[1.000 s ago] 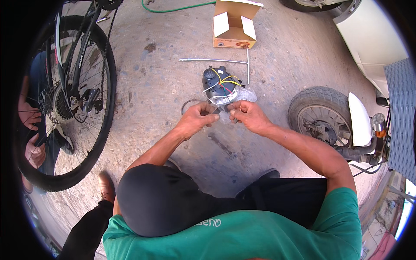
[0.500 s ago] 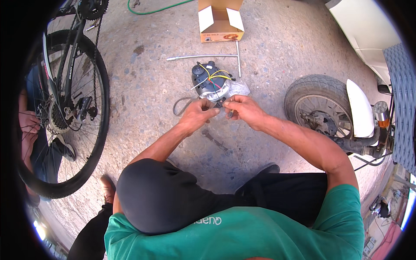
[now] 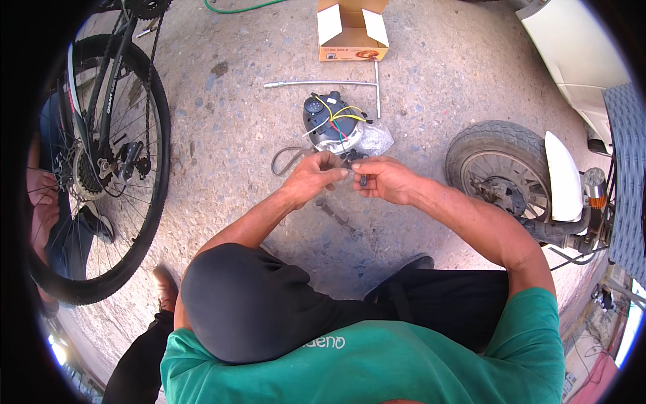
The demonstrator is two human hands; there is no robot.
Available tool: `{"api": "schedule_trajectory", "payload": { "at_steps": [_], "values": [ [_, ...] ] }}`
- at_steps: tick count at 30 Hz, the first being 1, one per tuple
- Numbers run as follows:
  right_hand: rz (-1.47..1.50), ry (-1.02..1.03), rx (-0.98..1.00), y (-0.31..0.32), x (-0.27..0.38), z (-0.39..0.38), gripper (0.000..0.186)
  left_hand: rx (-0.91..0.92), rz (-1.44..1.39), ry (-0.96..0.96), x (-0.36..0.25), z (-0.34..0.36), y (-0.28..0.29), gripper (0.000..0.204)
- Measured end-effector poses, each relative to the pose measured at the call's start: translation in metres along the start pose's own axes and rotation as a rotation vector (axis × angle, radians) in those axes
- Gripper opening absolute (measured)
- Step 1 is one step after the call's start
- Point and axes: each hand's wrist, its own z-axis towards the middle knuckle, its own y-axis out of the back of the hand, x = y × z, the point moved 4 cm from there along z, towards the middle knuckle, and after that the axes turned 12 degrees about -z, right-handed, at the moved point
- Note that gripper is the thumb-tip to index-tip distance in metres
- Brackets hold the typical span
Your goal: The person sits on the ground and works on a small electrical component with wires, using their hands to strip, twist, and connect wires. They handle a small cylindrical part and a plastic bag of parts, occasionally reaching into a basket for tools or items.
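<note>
In front of me my left hand (image 3: 315, 178) is closed, thumb and fingers pinched together at small dark parts that I cannot make out. Close beside it, my right hand (image 3: 391, 180) is closed with a small black connector (image 3: 363, 180) in its curled fingers; its thumb and forefinger pinch toward the left hand. Just beyond both hands lies a round black lamp-like housing (image 3: 323, 122) with a dial-like knob and yellow, red, green and white wires. Some wires run down to a dark cluster (image 3: 352, 157) at my fingertips. Clear plastic wrap (image 3: 375, 139) touches the housing's right side.
A long T-handle wrench (image 3: 319, 83) lies beyond the housing, before an open cardboard box (image 3: 354, 53). A dark cable loop (image 3: 284, 160) is left of my hands. A bicycle wheel (image 3: 161, 135) stands left, another person's hands (image 3: 44, 198) behind it; a scooter wheel (image 3: 498, 165) stands right.
My hands stay close together, fingers shifting slightly; the black connector in the right hand shows more plainly. The view has shifted a little, so the housing, box and wrench appear slightly farther right.
</note>
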Motion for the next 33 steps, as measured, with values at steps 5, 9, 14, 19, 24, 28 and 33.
{"api": "schedule_trajectory", "payload": {
  "at_steps": [5,9,14,19,24,28,33],
  "values": [
    [-0.007,-0.019,0.031,0.003,0.004,-0.001,0.029,-0.001,0.043,0.014,0.000,-0.002,0.002,0.030],
    [-0.015,0.003,0.084,0.000,0.009,-0.004,0.047,-0.005,0.057,0.016,0.001,-0.002,0.002,0.032],
    [-0.209,0.026,0.088,-0.002,0.016,-0.004,0.059,0.018,0.037,0.000,0.001,-0.003,0.003,0.034],
    [-0.234,0.047,0.039,0.000,0.022,0.000,0.039,0.001,0.071,-0.010,0.001,-0.005,0.004,0.034],
    [-0.239,0.031,0.058,0.000,0.026,0.001,0.022,-0.001,0.095,-0.003,0.005,-0.003,0.010,0.040],
    [-0.265,0.041,0.061,0.000,0.029,0.001,0.020,-0.043,0.120,-0.078,0.004,-0.001,0.012,0.057],
    [-0.255,0.029,0.076,0.001,0.027,0.002,0.021,-0.056,0.037,-0.060,0.001,-0.004,0.009,0.070]
  ]
}}
